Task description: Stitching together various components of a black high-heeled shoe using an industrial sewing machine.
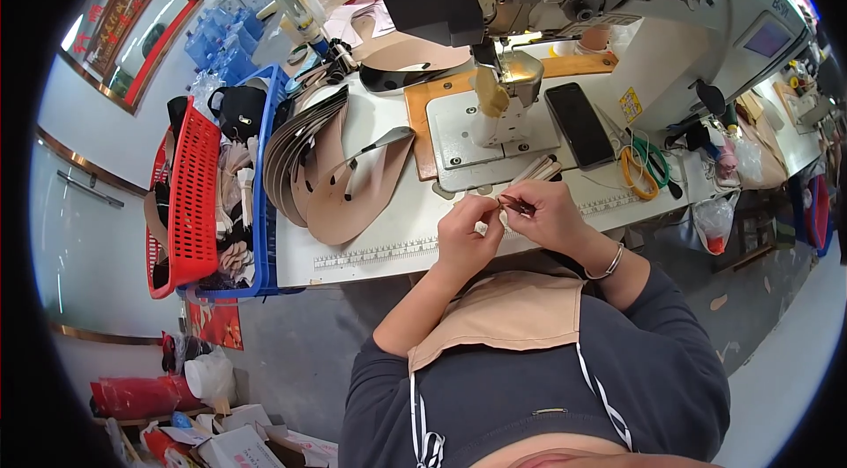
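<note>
I count one sewing machine (pixel 732 44), one black phone (pixel 580 124) just right of the sewing machine's needle plate, two sets of scissor handles, orange (pixel 637 175) and green (pixel 651 159), farther right of it, and two baskets, red (pixel 190 199) and blue (pixel 265 230), well to its left. The tan curved pieces (pixel 344 212) left of the machine overlap too much to count. In front of the machine, a small dark brown piece (pixel 522 207) is pinched in the person's right hand (pixel 547 214), a bangle at that wrist. The left hand (pixel 468 234) curls beside it, thumb and forefinger tips close; whether they grip it too, I cannot tell. Both elbows bend outward. A ruler strip (pixel 379 252) runs along the white tabletop (pixel 296 261) in front of the machine; behind and left of it, blue water bottles (pixel 221 44) crowd the floor.
</note>
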Demonstrator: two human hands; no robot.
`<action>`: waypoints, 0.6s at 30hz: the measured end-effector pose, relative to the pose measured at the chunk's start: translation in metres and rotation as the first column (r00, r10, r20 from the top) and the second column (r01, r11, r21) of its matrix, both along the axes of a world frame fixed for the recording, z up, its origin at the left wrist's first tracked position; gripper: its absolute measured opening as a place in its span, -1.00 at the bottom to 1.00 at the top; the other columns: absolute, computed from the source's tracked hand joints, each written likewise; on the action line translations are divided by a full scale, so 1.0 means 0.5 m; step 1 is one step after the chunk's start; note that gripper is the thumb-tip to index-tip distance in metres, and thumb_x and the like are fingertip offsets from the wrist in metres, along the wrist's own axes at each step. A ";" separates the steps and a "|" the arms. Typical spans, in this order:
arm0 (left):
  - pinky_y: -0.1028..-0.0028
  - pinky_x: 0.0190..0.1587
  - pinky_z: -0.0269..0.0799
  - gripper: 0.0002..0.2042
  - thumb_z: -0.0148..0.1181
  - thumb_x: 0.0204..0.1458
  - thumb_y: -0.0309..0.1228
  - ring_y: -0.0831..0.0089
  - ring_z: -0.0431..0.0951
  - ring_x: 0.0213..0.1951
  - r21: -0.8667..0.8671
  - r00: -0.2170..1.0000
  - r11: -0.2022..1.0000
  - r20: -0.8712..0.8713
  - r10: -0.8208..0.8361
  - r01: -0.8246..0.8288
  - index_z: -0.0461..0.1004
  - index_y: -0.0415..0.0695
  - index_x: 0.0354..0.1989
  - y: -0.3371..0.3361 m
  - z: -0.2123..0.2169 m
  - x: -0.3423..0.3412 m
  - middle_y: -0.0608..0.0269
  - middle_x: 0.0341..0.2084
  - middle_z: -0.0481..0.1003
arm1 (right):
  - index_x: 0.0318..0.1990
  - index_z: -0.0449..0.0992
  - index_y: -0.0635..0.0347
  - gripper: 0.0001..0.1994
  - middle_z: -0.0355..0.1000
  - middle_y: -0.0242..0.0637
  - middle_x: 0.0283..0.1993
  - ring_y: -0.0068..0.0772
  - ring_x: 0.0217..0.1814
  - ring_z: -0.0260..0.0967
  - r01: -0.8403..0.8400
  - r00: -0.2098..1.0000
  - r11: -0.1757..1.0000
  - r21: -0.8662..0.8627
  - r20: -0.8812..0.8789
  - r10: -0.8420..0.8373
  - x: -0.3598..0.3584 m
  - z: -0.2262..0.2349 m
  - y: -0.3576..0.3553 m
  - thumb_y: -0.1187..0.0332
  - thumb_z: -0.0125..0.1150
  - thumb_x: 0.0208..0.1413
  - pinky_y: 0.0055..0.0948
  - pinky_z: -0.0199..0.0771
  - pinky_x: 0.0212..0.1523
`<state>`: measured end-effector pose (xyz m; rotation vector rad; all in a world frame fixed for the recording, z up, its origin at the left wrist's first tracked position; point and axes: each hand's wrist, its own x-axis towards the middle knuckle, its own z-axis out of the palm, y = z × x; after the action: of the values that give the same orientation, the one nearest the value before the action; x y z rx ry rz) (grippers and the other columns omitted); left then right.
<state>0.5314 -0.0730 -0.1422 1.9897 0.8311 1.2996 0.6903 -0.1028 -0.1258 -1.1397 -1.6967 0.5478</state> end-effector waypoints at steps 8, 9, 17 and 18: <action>0.51 -0.38 0.49 -0.94 0.05 0.06 -0.61 0.49 0.52 -0.46 -0.508 0.839 0.815 0.542 0.053 0.277 0.39 -0.22 -0.31 -0.001 -0.023 -0.005 0.20 -0.48 0.49 | -0.43 0.47 0.23 -0.97 0.33 -0.48 -0.59 -0.75 -0.61 0.19 0.092 0.889 0.965 -0.247 -0.415 -0.191 -0.017 -0.019 0.022 0.57 0.13 -0.03 -0.68 0.19 -0.61; 0.49 -0.40 0.49 -0.96 0.00 0.11 -0.52 0.45 0.52 -0.45 -0.546 0.783 0.781 0.610 0.122 0.304 0.34 -0.15 -0.28 0.005 -0.033 -0.020 0.20 -0.49 0.48 | -0.42 0.47 0.20 -0.91 0.31 -0.56 -0.60 -0.80 -0.62 0.14 0.045 0.755 0.964 -0.262 -0.623 -0.204 -0.002 -0.026 0.028 0.60 0.07 0.02 -0.72 0.15 -0.62; 0.52 -0.39 0.46 -0.91 0.02 0.09 -0.43 0.41 0.46 -0.40 -0.668 0.589 0.558 0.728 0.351 0.493 0.32 -0.07 -0.25 0.033 -0.018 -0.061 0.27 -0.45 0.41 | -0.32 0.44 0.13 -0.82 0.39 -0.29 -0.21 -0.45 -0.38 0.27 0.361 0.921 0.846 0.393 -0.010 -0.389 0.105 -0.013 0.003 0.62 0.14 -0.10 -0.58 0.27 -0.38; 0.51 -0.39 0.47 -0.91 0.02 0.09 -0.43 0.40 0.46 -0.40 -0.667 0.596 0.506 0.735 0.324 0.547 0.31 -0.07 -0.24 0.031 -0.020 -0.047 0.27 -0.46 0.41 | -0.30 0.44 0.12 -0.81 0.39 -0.28 -0.17 -0.41 -0.39 0.27 0.310 0.894 0.843 0.440 0.165 -0.415 0.057 0.022 -0.011 0.58 0.19 -0.11 -0.53 0.29 -0.35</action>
<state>0.5080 -0.0574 -0.1522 0.4679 0.6135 1.1314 0.7188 -0.1081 -0.1148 -1.2194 -1.6431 -0.1982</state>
